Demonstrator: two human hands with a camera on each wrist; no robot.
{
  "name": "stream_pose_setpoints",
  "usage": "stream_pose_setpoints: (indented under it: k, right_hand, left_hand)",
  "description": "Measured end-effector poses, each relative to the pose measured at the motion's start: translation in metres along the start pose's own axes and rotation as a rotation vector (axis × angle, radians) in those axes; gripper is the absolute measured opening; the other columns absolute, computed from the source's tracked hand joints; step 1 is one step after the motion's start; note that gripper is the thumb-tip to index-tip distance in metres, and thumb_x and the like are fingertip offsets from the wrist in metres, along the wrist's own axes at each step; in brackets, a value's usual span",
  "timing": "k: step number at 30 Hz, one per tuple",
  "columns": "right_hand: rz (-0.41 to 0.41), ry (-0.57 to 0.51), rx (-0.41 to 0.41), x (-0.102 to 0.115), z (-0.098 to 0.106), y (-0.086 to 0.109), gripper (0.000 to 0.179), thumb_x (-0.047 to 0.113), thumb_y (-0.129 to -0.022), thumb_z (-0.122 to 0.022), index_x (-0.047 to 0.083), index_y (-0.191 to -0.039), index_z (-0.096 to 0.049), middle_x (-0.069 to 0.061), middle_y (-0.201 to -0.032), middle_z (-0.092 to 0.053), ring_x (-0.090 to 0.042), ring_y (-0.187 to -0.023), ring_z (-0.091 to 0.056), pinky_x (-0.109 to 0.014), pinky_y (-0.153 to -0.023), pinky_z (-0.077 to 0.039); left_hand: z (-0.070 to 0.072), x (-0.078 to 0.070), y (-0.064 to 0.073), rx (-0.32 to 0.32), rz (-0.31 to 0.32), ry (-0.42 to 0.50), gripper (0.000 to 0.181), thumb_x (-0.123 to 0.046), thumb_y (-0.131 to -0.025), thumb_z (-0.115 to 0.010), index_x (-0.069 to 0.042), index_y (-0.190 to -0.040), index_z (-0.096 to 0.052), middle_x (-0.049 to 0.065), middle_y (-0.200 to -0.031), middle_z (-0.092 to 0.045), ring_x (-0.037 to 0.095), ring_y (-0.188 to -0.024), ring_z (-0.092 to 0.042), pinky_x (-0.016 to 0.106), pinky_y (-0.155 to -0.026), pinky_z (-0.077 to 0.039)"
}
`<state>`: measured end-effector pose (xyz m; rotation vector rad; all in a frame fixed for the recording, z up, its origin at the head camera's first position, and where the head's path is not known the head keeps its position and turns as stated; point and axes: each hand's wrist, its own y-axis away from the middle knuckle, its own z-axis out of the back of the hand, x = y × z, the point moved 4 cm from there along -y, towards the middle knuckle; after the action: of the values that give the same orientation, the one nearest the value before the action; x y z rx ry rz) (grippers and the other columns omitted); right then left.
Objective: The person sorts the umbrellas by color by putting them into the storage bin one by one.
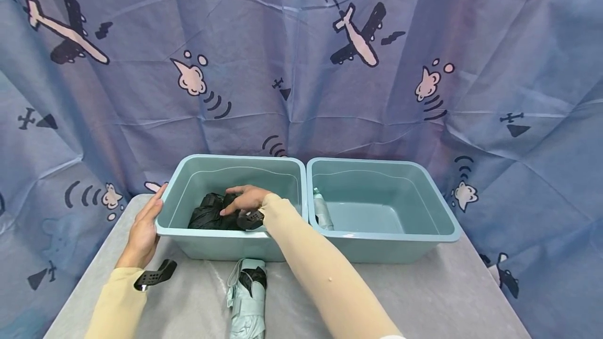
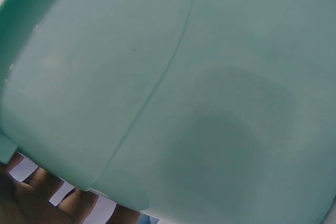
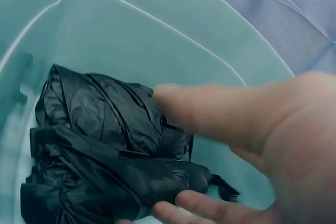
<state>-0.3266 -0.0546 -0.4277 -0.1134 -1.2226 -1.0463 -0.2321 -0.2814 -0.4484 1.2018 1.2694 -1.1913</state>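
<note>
My left hand (image 1: pixel 143 233) rests with fairly straight fingers against the left end of the left bin (image 1: pixel 231 245); the left wrist view shows its fingers (image 2: pixel 79 203) along the bin's edge. My right hand (image 1: pixel 247 199) reaches inside that bin, over black folded umbrellas (image 1: pixel 207 212). In the right wrist view two bundles lie side by side: one umbrella (image 3: pixel 100 108) near the bin wall and another umbrella (image 3: pixel 131 182) with a strap at its end. Thumb and fingers are spread beside them, holding nothing visible. Whether the fingertips touch the fabric is hard to tell.
A right bin (image 1: pixel 381 250) stands beside the left one, with a pale green folded umbrella (image 1: pixel 322 212) leaning at its left wall. Another pale green folded umbrella (image 1: pixel 248 302) lies on the grey table (image 1: pixel 447 297) in front. A blue patterned curtain (image 1: pixel 301 93) hangs behind.
</note>
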Motion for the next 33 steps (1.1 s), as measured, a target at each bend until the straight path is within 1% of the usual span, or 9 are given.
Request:
stream_pose_setpoints:
  k: [3, 5, 10, 12, 14, 16, 18, 25, 33]
  right_hand:
    - [-0.011, -0.056, 0.001, -0.001, 0.004, 0.004, 0.075, 0.025, -0.091, -0.078, 0.023, -0.157, -0.042, -0.015, -0.156, -0.043, -0.036, -0.126, -0.058, -0.039, -0.085, -0.055]
    - [-0.016, -0.083, -0.002, -0.004, 0.007, 0.008, 0.076, 0.024, -0.091, -0.078, 0.024, -0.157, -0.042, -0.015, -0.154, -0.046, -0.037, -0.128, -0.056, -0.033, -0.071, -0.055]
    - [-0.031, -0.135, -0.008, -0.011, 0.015, 0.018, 0.075, 0.022, -0.091, -0.078, 0.026, -0.156, -0.042, -0.015, -0.146, -0.055, -0.036, -0.129, -0.056, -0.024, -0.043, -0.027]
    - [-0.022, -0.187, -0.001, -0.012, 0.016, 0.023, 0.075, 0.017, -0.091, -0.078, 0.025, -0.156, -0.042, -0.017, -0.148, -0.052, -0.039, -0.132, -0.052, -0.023, -0.048, -0.04]
    - [-0.009, -0.241, 0.001, -0.013, 0.018, 0.03, 0.074, 0.013, -0.092, -0.077, 0.024, -0.156, -0.042, -0.018, -0.151, -0.049, -0.041, -0.135, -0.049, -0.031, -0.064, -0.055]
    - [0.012, -0.297, 0.004, -0.015, 0.019, 0.037, 0.075, 0.009, -0.091, -0.076, 0.023, -0.156, -0.042, -0.019, -0.154, -0.043, -0.043, -0.137, -0.045, -0.044, -0.086, -0.057]
    - [0.031, -0.328, 0.0, -0.015, 0.021, 0.044, 0.075, 0.007, -0.091, -0.076, 0.023, -0.156, -0.042, -0.017, -0.154, -0.043, -0.042, -0.138, -0.044, -0.053, -0.097, -0.05]
    - [0.115, -0.371, 0.005, -0.013, 0.025, 0.069, 0.077, 0.006, -0.09, -0.077, 0.023, -0.157, -0.041, -0.019, -0.131, -0.06, -0.03, -0.126, -0.057, -0.053, -0.098, -0.05]
    - [0.216, -0.394, 0.01, -0.005, 0.022, 0.107, 0.078, 0.005, -0.089, -0.078, 0.027, -0.155, -0.044, -0.017, -0.142, -0.051, -0.027, -0.121, -0.06, -0.048, -0.1, -0.05]
  left_hand:
    - [0.001, -0.001, 0.0, 0.0, -0.008, -0.001, 0.063, -0.044, -0.111, -0.03, -0.017, -0.165, -0.01, 0.007, -0.171, -0.003, 0.02, -0.149, -0.02, 0.014, -0.097, -0.036]
    - [0.001, -0.001, 0.0, 0.001, -0.009, -0.004, 0.063, -0.044, -0.111, -0.031, -0.019, -0.165, -0.01, 0.006, -0.171, -0.003, 0.019, -0.149, -0.02, 0.014, -0.097, -0.036]
    - [0.002, 0.001, 0.0, 0.002, -0.012, 0.002, 0.063, -0.044, -0.111, -0.031, -0.018, -0.165, -0.01, 0.005, -0.171, -0.003, 0.018, -0.149, -0.02, 0.014, -0.097, -0.036]
    - [0.002, 0.001, 0.0, 0.001, -0.011, 0.001, 0.064, -0.044, -0.111, -0.031, -0.017, -0.164, -0.01, 0.006, -0.171, -0.003, 0.018, -0.149, -0.02, 0.013, -0.097, -0.036]
    - [0.002, 0.001, 0.001, 0.001, -0.007, -0.005, 0.064, -0.045, -0.111, -0.031, -0.018, -0.164, -0.01, 0.006, -0.171, -0.003, 0.019, -0.149, -0.019, 0.013, -0.097, -0.036]
    - [0.002, 0.001, 0.001, 0.002, -0.005, -0.007, 0.063, -0.045, -0.111, -0.031, -0.019, -0.165, -0.01, 0.005, -0.171, -0.002, 0.019, -0.15, -0.018, 0.013, -0.097, -0.036]
    - [0.001, 0.001, 0.001, 0.003, -0.006, -0.006, 0.062, -0.045, -0.111, -0.031, -0.021, -0.165, -0.01, 0.005, -0.171, -0.003, 0.018, -0.149, -0.019, 0.014, -0.097, -0.036]
    - [0.002, 0.002, 0.002, 0.004, -0.002, 0.002, 0.063, -0.044, -0.111, -0.03, -0.019, -0.165, -0.009, 0.005, -0.171, -0.002, 0.019, -0.149, -0.019, 0.014, -0.096, -0.036]
    - [0.0, 0.001, 0.001, 0.012, -0.017, 0.018, 0.062, -0.043, -0.111, -0.031, -0.019, -0.165, -0.01, 0.005, -0.171, -0.003, 0.016, -0.147, -0.021, 0.014, -0.097, -0.036]
